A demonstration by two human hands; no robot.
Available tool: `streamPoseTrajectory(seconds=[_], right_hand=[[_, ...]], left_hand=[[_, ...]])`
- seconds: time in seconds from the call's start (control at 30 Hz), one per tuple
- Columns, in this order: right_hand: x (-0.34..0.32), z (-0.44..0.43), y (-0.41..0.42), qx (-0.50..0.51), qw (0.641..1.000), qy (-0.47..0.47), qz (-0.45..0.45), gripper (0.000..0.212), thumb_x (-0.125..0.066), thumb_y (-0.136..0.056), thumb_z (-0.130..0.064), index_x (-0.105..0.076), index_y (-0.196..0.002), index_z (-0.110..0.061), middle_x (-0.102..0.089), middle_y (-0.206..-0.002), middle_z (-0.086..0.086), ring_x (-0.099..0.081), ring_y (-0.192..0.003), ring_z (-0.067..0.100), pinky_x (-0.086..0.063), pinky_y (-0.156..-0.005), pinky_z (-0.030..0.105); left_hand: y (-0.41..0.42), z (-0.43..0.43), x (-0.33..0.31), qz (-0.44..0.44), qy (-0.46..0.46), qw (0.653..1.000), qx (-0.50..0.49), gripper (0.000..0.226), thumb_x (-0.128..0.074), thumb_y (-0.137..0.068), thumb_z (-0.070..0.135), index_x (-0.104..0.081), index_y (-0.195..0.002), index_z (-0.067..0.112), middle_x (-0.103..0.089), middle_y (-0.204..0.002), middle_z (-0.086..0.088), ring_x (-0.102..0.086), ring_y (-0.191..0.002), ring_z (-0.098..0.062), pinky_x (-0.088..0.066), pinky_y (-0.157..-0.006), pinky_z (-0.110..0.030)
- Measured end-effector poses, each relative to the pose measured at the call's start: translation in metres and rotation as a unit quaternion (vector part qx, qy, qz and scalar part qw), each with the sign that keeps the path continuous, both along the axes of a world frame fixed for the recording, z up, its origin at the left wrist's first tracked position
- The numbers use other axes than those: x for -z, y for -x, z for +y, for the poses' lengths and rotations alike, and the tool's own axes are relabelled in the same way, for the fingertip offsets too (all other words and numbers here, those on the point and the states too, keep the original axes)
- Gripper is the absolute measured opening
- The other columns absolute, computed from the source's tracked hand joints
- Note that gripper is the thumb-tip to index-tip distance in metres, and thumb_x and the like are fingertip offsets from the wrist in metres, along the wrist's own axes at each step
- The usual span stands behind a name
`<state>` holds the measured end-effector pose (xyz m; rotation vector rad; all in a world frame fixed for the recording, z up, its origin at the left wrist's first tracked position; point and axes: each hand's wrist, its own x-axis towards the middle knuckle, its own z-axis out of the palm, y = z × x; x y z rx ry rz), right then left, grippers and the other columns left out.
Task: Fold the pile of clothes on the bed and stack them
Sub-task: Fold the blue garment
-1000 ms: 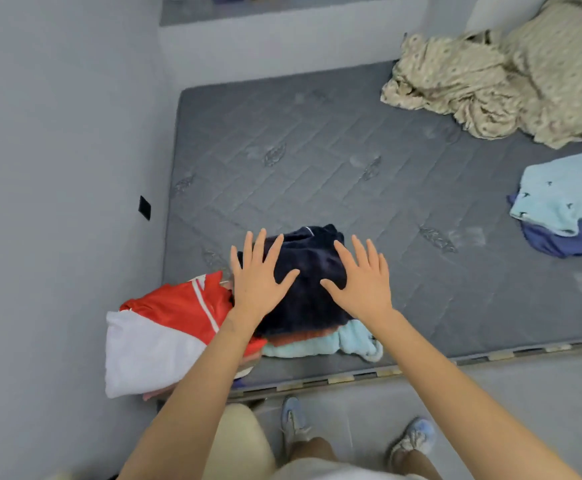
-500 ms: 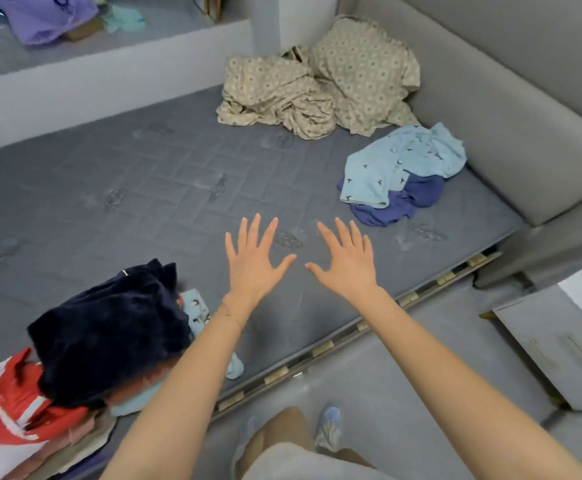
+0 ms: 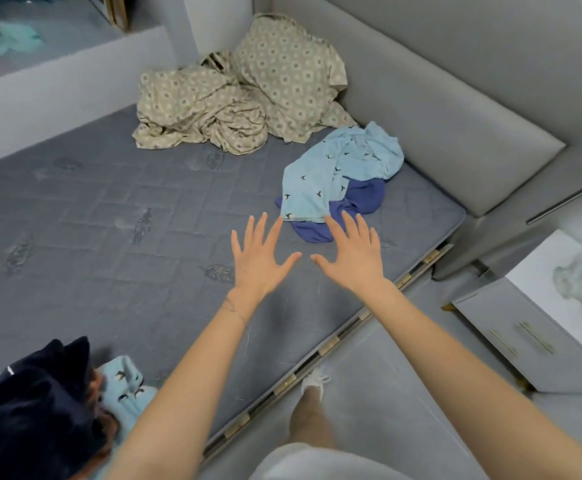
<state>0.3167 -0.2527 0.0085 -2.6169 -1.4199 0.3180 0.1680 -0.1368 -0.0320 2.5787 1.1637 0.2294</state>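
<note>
the light is soft and even with faint shadows, all is a bit fuzzy, the dark clothes look smeared, and lines bend near the edges.

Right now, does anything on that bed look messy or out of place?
Yes. A light blue bird-print garment lies crumpled over a dark blue garment near the headboard, both unfolded. In the far corner, beige patterned bedding is bunched up on the bare mattress.
</note>
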Motion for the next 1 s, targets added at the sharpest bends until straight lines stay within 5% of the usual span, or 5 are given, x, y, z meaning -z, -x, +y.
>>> streamPoseTrajectory(seconds=[0.6,1.0], right_hand=[[0.062,0.124,-0.233,0.058,0.996,0.059,0.045,0.081,-0.052,-0.090,-0.059,-0.013,-0.155,-0.030,-0.008,-0.163,0.006,-0.002,-0.150,0.026,-0.011,-0.117,0.046],[0.140,0.185,-0.373,-0.076,0.983,0.151,0.077,0.080,-0.050,-0.092,-0.058,-0.010,-0.156,-0.028,-0.004,-0.164,0.005,-0.001,-0.150,0.027,-0.009,-0.119,0.045]], left_hand=[[-0.228,0.134,0.062,0.041,0.077,0.996,0.018,0.076,-0.046,-0.091,0.063,-0.017,-0.154,0.032,-0.008,-0.163,-0.001,0.000,-0.150,-0.021,0.006,-0.116,-0.052],[-0.344,0.160,0.144,0.076,0.134,0.981,-0.115,0.076,-0.052,-0.090,0.060,-0.022,-0.153,0.030,-0.014,-0.162,-0.003,-0.007,-0.150,-0.021,0.004,-0.116,-0.049]])
